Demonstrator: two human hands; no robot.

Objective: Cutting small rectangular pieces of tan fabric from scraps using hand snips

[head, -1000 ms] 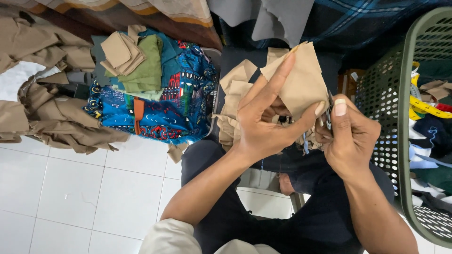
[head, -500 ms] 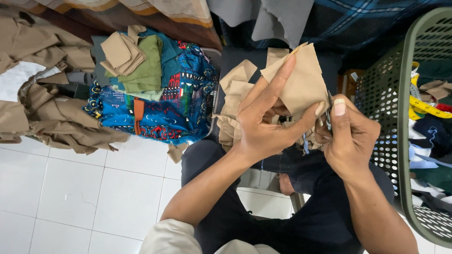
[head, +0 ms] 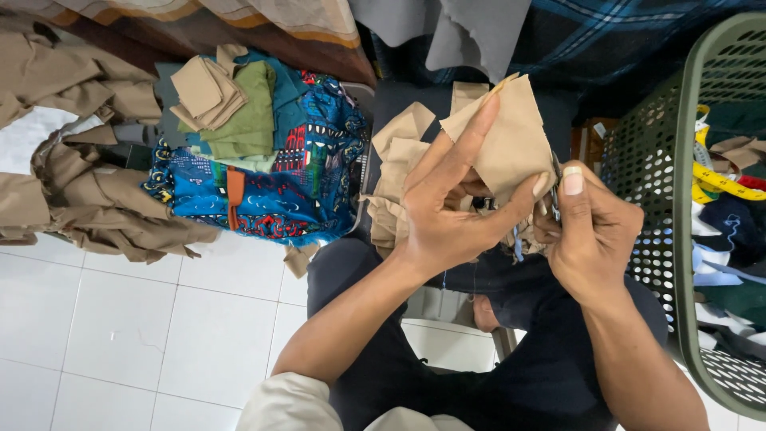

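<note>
The left hand (head: 451,211) is clamped on a tan fabric piece (head: 511,148), index finger stretched along its upper edge and thumb pressing its lower edge, held up above the lap. The right hand (head: 590,231) is closed around small scissors (head: 554,191) at the piece's right edge. A green laundry basket (head: 654,191) stands just beside the right hand.

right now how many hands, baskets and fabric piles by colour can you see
hands: 2, the left hand and right hand, both on a tan cloth piece
green basket: 1
tan fabric pile: 1
blue patterned fabric pile: 1
total: 5
</note>
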